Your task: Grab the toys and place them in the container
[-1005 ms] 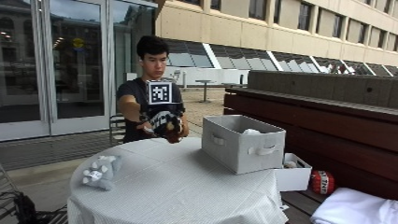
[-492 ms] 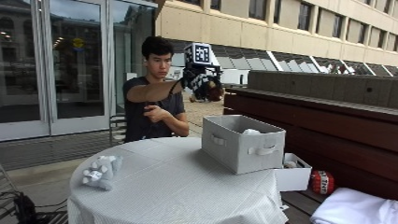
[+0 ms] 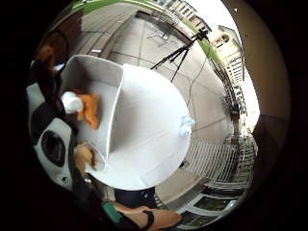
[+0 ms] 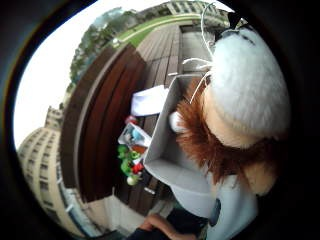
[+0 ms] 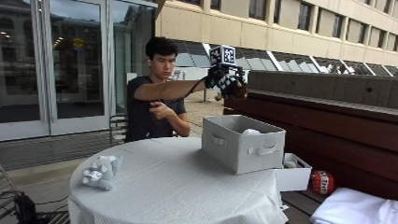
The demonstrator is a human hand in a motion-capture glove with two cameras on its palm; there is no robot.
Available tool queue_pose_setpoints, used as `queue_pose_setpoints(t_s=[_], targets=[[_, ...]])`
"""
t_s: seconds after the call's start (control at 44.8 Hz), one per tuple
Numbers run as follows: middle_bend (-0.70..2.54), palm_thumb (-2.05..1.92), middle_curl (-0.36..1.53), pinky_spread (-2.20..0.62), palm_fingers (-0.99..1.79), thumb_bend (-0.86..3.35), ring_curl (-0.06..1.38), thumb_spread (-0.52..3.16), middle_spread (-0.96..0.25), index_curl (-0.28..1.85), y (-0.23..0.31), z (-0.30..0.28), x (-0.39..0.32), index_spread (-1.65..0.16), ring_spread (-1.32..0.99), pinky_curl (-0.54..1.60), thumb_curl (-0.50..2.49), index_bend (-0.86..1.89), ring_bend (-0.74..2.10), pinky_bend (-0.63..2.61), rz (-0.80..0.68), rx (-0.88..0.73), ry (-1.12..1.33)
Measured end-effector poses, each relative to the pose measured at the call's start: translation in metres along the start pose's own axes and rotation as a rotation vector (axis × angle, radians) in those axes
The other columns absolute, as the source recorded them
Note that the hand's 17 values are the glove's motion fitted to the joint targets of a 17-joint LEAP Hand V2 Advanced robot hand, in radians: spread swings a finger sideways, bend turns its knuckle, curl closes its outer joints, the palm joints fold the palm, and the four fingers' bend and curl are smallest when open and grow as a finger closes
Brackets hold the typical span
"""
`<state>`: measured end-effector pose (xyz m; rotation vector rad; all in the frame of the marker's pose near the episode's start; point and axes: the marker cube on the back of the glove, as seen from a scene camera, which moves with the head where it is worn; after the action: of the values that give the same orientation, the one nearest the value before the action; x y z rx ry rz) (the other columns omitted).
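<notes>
The gloved right hand point(image 5: 225, 80) grips a brown-and-white plush toy point(image 4: 235, 120) above the grey fabric bin point(image 5: 242, 142); palm views show an orange toy point(image 3: 89, 109) inside; a grey plush point(image 5: 99, 171) lies on the table point(image 5: 180, 186)

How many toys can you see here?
3: a brown plush toy gripped in the gloved right hand above the grey container, one inside it, one on the table. More may be hidden.

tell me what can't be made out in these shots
- Held brown-and-white toy: in the outside view the gloved right hand covers it; its shape is unclear.
- Container contents: near wall hides all but a white bit.
- Gray toy on table: too small for details.
</notes>
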<state>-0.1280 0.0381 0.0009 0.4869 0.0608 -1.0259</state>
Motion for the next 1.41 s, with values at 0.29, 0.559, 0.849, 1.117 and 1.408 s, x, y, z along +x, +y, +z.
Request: queue_pose_setpoints(t_s=[0.29, 0.559, 0.849, 1.117, 1.408], targets=[[0.51, 0.73, 0.63, -0.47, 1.06, 0.28, 0.46, 0.62, -0.51, 0.01, -0.004, 0.035, -0.025, -0.42, -0.43, 0.36, 1.01, 0.20, 1.17, 0.90, -0.021, -0.075, 0.014], [0.41, 0.67, 0.66, -0.47, 0.93, 0.23, 0.46, 0.63, -0.52, -0.01, 0.005, 0.049, -0.032, -0.42, -0.44, 0.38, 1.06, 0.09, 1.13, 0.93, -0.003, -0.077, 0.002], [0.16, 0.01, 0.55, -0.22, 0.06, -0.06, 0.36, 0.99, -0.11, 0.05, -0.003, 0.043, 0.021, -0.35, -0.18, 0.46, 0.68, 0.15, 0.83, 1.28, -0.036, -0.060, -0.016], [0.18, -0.04, 0.50, -0.08, -0.05, -0.05, 0.29, 1.06, -0.02, 0.13, 0.019, 0.040, 0.100, -0.33, -0.05, 0.42, 0.52, 0.15, 0.71, 1.27, 0.051, -0.054, 0.047], [0.19, -0.03, 0.47, -0.03, -0.07, -0.04, 0.26, 1.07, -0.02, 0.17, 0.047, 0.037, 0.218, -0.33, 0.00, 0.39, 0.42, 0.13, 0.63, 1.28, 0.212, -0.053, 0.062]])
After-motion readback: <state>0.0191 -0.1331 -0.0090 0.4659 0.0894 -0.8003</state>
